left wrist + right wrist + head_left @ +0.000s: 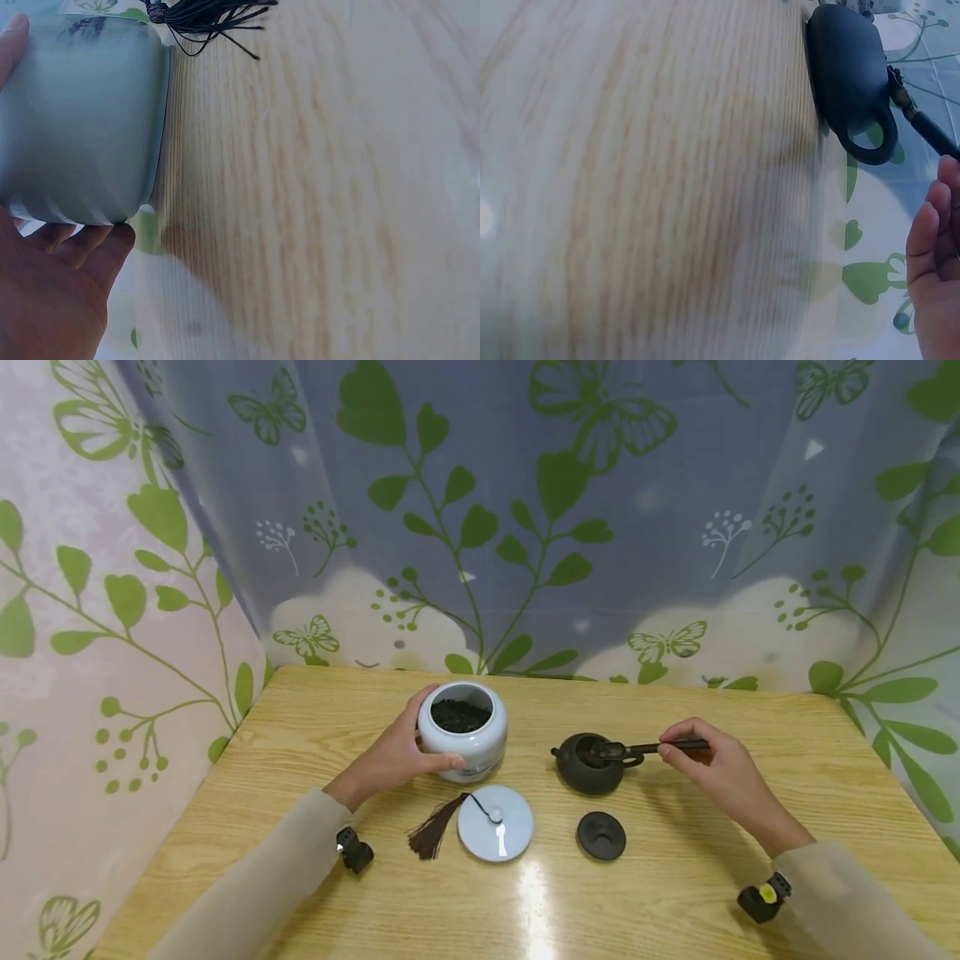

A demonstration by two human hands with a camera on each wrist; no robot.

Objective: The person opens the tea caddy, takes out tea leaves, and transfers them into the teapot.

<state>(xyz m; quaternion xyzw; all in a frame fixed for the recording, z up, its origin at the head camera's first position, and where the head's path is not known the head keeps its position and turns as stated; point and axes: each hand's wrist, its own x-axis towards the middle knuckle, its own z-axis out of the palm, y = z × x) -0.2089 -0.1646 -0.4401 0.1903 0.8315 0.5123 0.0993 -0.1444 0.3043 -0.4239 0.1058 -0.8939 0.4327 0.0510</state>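
My left hand (pixel 393 745) holds a white ceramic jar (pixel 483 745) from its left side, thumb in front and fingers curving round behind. Dark tea leaves (pixel 459 717) lie inside the jar. My right hand (pixel 714 762) pinches the dark handle of a tea scoop (pixel 647 748), and the scoop's head lies at the mouth of a lidless black teapot (pixel 588 778). In the right wrist view the teapot (pixel 849 64) stands on the table, its loop handle toward my hand, with dark bits on the scoop's tip (pixel 898 88).
The jar's pale round lid (pixel 516 823) lies in front of the jar, its brown tassel (pixel 435 833) spread to the left. A small black teapot lid (pixel 601 837) rests in front of the teapot. A patterned curtain (pixel 480 527) hangs behind the wooden table (pixel 660 902).
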